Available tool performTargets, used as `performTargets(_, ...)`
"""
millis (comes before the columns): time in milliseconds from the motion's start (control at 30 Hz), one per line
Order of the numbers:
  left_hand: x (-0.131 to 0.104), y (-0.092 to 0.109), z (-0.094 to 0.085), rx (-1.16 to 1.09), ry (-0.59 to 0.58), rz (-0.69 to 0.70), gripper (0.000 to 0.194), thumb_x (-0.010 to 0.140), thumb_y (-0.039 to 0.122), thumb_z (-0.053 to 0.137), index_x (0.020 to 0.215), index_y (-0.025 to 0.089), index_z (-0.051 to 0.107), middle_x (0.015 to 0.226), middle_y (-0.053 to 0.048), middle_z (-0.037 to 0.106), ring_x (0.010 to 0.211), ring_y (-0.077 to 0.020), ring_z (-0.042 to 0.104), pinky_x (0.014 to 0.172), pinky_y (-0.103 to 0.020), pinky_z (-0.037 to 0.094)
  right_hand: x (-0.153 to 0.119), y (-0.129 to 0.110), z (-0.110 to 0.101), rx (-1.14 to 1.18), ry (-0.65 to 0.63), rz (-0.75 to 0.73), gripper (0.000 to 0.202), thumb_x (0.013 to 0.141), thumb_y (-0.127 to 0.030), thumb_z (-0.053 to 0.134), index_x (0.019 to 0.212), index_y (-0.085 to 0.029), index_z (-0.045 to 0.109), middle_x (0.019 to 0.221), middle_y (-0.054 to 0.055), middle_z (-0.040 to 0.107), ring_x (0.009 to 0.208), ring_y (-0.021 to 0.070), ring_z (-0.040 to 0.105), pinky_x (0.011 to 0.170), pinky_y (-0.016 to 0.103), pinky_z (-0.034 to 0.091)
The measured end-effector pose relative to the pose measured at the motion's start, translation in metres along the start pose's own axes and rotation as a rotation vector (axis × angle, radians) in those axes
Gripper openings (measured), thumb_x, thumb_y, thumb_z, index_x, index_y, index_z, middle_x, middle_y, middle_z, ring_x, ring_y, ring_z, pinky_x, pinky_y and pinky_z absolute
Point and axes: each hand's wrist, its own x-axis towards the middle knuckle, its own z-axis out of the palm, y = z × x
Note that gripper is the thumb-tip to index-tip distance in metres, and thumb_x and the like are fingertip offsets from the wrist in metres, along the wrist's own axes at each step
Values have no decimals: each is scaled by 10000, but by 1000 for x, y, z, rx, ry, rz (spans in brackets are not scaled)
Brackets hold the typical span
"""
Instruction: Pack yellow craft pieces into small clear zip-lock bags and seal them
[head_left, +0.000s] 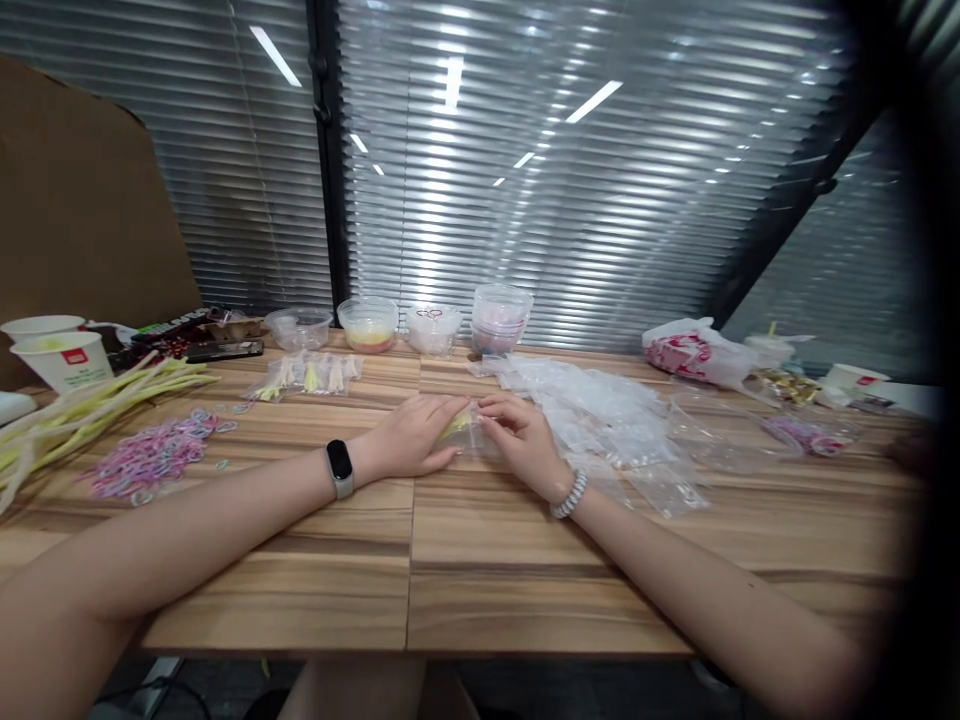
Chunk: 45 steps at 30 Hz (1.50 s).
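At the middle of the table, a small clear plastic bag (472,436) with something yellow in it lies between my hands. My left hand (409,432), a dark-faced band on its wrist, rests low over the bag's left side, holding it between fingers and thumb. Bent fingers and thumb of my right hand (525,440) pinch the bag's right edge; a beaded bracelet circles that wrist. Just right of it spreads a pile of clear plastic bags (600,405). Farther left lie several filled bags (309,375) with yellow and pale pieces inside.
Pink and pale small loops (161,455) and yellow strands (90,405) lie at left, near paper cups (64,362). Clear plastic tubs (367,325) line the back. A white and red bag (697,352) and a clear container (727,430) stand at right.
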Motion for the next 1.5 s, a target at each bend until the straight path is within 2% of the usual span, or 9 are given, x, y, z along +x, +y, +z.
performTargets(100, -1, 0, 1, -6, -3, -15, 647, 866, 370, 537, 1408, 117, 291, 1352, -134, 468, 1185, -257, 476, 1002, -396, 394, 0, -4, -1, -61, 40, -35, 99, 859, -225, 610, 863, -193, 704, 1010, 42, 633, 982, 147, 588, 866, 301, 476)
performTargets(333, -3, 0, 1, -6, 5, 12, 659, 883, 354, 533, 1422, 88, 262, 1374, -147, 442, 1227, -240, 446, 1041, -359, 374, -3, -2, 1, -16, -3, -31, 66, 830, -198, 632, 814, -183, 694, 1021, 46, 615, 982, 144, 583, 865, 292, 471)
performTargets(667, -2, -1, 1, 41, 3, 10, 600, 899, 360, 505, 1398, 93, 305, 1339, -151, 478, 1198, -267, 471, 1008, -396, 395, -3, 0, 7, 143, -48, 116, 93, 824, -261, 651, 843, -185, 701, 1033, 55, 646, 1000, 169, 602, 896, 311, 478)
performTargets(933, -2, 0, 1, 53, -18, -35, 624, 898, 393, 500, 1406, 93, 296, 1328, -151, 490, 1178, -269, 486, 995, -409, 399, -1, 0, 9, 319, -55, 307, 213, 786, -334, 696, 901, -155, 700, 976, 75, 678, 947, 194, 629, 922, 349, 478)
performTargets(1100, -3, -2, 5, 28, -25, -103, 680, 891, 401, 510, 1436, 86, 255, 1327, -158, 485, 1164, -266, 491, 971, -398, 417, 0, 0, 8, 319, 5, 331, 270, 777, -358, 703, 937, -141, 703, 982, 87, 678, 940, 205, 630, 889, 348, 491)
performTargets(1300, 0, 0, 4, -31, -17, -232, 635, 903, 402, 488, 1427, 114, 275, 1339, -155, 479, 1183, -266, 491, 993, -411, 405, -2, 8, 8, 328, 40, 358, 332, 793, -390, 686, 1018, -148, 659, 1038, 89, 656, 941, 198, 613, 874, 348, 489)
performTargets(1400, 1, 1, 6, -21, -13, -246, 645, 893, 393, 505, 1430, 117, 275, 1321, -153, 495, 1172, -265, 497, 983, -416, 402, -3, 13, 7, 319, 60, 383, 353, 793, -388, 677, 1050, -150, 632, 1052, 92, 643, 936, 197, 602, 870, 361, 485)
performTargets(1500, 1, -8, 6, 65, -24, -233, 662, 882, 353, 521, 1443, 111, 266, 1350, -153, 471, 1198, -268, 473, 997, -419, 378, -2, 17, 6, 295, 66, 361, 284, 796, -356, 658, 989, -148, 645, 1031, 92, 640, 937, 204, 597, 889, 385, 470)
